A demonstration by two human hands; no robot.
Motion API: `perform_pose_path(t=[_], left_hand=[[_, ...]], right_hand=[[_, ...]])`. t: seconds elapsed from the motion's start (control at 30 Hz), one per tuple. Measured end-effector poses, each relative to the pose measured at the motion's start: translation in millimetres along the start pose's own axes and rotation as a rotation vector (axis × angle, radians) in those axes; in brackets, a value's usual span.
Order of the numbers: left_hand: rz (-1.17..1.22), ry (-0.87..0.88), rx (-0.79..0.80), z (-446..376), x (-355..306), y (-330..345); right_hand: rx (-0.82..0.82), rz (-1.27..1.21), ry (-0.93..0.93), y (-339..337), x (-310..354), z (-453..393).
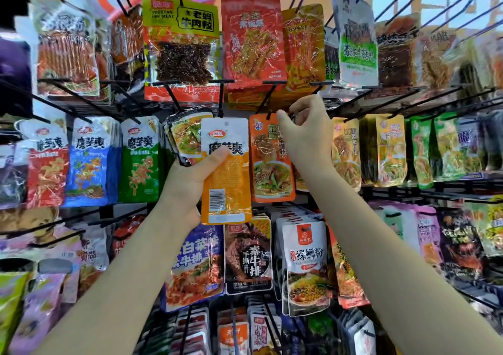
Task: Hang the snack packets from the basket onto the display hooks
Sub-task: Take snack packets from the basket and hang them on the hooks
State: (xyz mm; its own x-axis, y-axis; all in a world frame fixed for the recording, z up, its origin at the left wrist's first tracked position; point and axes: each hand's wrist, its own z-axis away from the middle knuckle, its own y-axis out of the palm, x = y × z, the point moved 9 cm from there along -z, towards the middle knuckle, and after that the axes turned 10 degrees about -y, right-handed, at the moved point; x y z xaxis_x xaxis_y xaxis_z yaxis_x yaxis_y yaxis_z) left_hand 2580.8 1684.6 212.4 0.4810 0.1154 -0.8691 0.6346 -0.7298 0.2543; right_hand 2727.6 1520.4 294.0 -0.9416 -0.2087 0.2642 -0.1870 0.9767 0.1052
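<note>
mid-restock, one packet on its way to the hook

i see my right hand (pixel 304 134) pinching the top edge of an orange packet (pixel 272 161) right at the tip of a black hook (pixel 268 101), at about twelve o'clock from the packet; whether the hole is already threaded i cannot tell. my left hand (pixel 190 180), at nine o'clock from it, grips a small stack (pixel 187 136) of packets, with a white-and-orange one (pixel 226 172) in front, so several are left to hang. the basket is out of view, so i cannot judge what remains there. the hooks all around are already thick with packets; i judge the job well begun, not finished
</note>
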Motion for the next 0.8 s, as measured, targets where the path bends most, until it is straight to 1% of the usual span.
perform_pose_path(t=[0.03,0.07,0.13,0.17,0.2,0.23,0.27,0.3,0.37,0.43,0.47,0.53,0.6,0.73,0.8], left_hand=[[0.003,-0.002,0.002,-0.9,0.0,-0.1],[0.002,0.001,0.000,-1.1,-0.4,0.6],[0.002,0.013,0.008,0.1,-2.8,4.4],[0.000,0.009,-0.005,-0.9,-2.7,3.4],[-0.001,0.004,-0.020,0.8,-3.2,3.8],[-0.006,0.006,-0.039,0.9,-4.1,2.1],[-0.013,0.013,-0.056,2.1,-5.9,1.4],[-0.010,0.013,-0.084,4.1,-7.4,-1.3],[0.009,0.030,-0.157,10.0,-11.3,-9.4],[0.016,0.088,-0.188,21.1,-22.3,-14.1],[0.023,0.104,-0.180,21.6,-24.7,-15.1],[-0.030,0.104,-0.182,23.7,-27.3,-9.9],[-0.070,0.120,-0.189,23.0,-27.8,-10.8],[-0.108,0.129,-0.133,29.8,-30.9,-5.6],[-0.112,0.124,-0.115,28.6,-30.3,-12.8]], right_hand=[[0.038,-0.052,-0.023,1.5,7.3,3.7],[0.145,-0.127,-0.014,9.5,14.4,10.3],[0.461,-0.262,0.070,35.0,25.7,34.1],[0.594,-0.289,0.097,45.8,29.0,46.8],[0.671,-0.299,0.102,51.6,31.8,56.0],[0.688,-0.305,0.102,54.3,30.2,60.1],[0.668,-0.326,0.113,53.1,29.7,61.2],[0.614,-0.354,0.139,49.3,26.1,59.0],[0.446,-0.420,0.197,33.5,17.1,50.2],[0.303,-0.408,0.148,18.7,13.9,39.1],[0.269,-0.385,0.109,16.4,14.8,35.8],[0.274,-0.350,0.054,23.7,24.6,35.8],[0.321,-0.364,0.022,37.6,41.3,41.9],[0.404,-0.480,0.109,63.0,53.4,55.3],[0.408,-0.480,0.133,68.8,50.9,55.4]])
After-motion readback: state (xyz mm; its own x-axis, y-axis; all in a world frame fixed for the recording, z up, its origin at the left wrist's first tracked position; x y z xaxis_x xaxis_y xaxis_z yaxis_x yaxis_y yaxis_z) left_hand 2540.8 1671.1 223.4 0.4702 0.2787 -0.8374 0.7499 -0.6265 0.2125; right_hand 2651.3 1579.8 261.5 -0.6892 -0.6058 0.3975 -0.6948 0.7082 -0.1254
